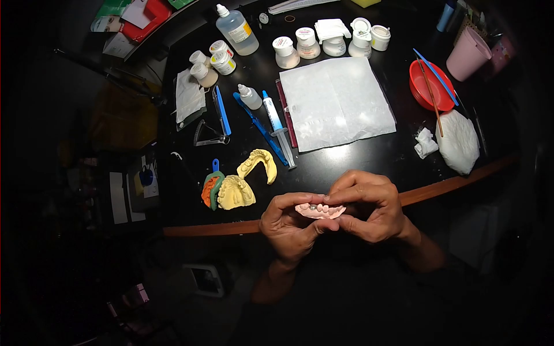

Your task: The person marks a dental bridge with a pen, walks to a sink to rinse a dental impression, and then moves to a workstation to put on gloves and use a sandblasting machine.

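A pink dental model [319,211] with a row of teeth is held up near the table's front edge; one tooth on it looks grey and metallic. My left hand [291,228] grips its left end between thumb and fingers. At the right end, my right hand [372,207] pinches it, fingers on top and thumb below. To the left of my hands lie a yellow plaster arch [258,164], a second yellow plaster model [235,193] and a green and orange impression [212,189] with a blue handle.
Beyond my hands lies a white paper sheet [337,104] on a dark red tray, with a syringe [277,130] and dropper bottle [250,97] beside it. Several jars [307,43] stand behind. On the right are a red bowl [414,86], brushes and white tissue [459,144].
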Motion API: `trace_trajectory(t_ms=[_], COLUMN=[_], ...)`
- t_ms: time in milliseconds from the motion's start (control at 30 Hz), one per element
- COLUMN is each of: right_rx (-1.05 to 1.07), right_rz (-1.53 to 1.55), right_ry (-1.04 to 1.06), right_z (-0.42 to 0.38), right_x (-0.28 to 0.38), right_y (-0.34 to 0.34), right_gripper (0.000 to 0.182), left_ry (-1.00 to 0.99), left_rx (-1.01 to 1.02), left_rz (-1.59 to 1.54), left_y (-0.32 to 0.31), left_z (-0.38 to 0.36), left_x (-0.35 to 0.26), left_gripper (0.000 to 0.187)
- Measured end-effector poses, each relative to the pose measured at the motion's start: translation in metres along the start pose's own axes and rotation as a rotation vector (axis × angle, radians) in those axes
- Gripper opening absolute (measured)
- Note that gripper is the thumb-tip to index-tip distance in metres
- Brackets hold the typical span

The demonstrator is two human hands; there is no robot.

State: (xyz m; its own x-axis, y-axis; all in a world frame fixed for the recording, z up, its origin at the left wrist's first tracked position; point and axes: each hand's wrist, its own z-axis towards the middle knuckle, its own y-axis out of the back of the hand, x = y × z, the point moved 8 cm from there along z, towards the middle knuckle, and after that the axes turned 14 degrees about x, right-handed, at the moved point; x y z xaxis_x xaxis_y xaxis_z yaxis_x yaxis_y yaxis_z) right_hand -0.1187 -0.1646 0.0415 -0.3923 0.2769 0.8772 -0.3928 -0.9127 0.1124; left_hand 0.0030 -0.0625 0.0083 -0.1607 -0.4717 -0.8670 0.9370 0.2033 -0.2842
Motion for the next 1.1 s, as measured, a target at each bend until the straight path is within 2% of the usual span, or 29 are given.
trace_trajectory(t_ms=[100,233,433,833,1100], right_rx=[-0.008,0.008,0.018,0.02,0.011], right_rz=[0.001,-0.016,-0.014,-0.019,-0.035], right_ry=[-0.003,-0.008,-0.008,-0.011,-0.028], right_z=[-0.002,-0.001,-0.002,-0.001,0.001], right_x=[-0.001,0.0,-0.003,-0.004,-0.003], right_y=[0.0,0.001,-0.001,-0.001,-0.001], right_gripper=[0.028,0.027,0.028,0.027,0.026], left_ry=[0.009,-0.049,-0.013,0.006,0.009], left_rx=[-0.073,-0.001,0.057,0.051,0.083], left_rz=[0.092,0.077,0.149,0.271,0.36], left_y=[0.001,0.001,0.0,0.0,-0.001], left_z=[-0.006,-0.002,0.003,0.005,0.005], left_x=[-0.001,-0.004,-0.006,-0.01,-0.011], left_gripper=[0.053,0.04,0.033,0.029,0.034])
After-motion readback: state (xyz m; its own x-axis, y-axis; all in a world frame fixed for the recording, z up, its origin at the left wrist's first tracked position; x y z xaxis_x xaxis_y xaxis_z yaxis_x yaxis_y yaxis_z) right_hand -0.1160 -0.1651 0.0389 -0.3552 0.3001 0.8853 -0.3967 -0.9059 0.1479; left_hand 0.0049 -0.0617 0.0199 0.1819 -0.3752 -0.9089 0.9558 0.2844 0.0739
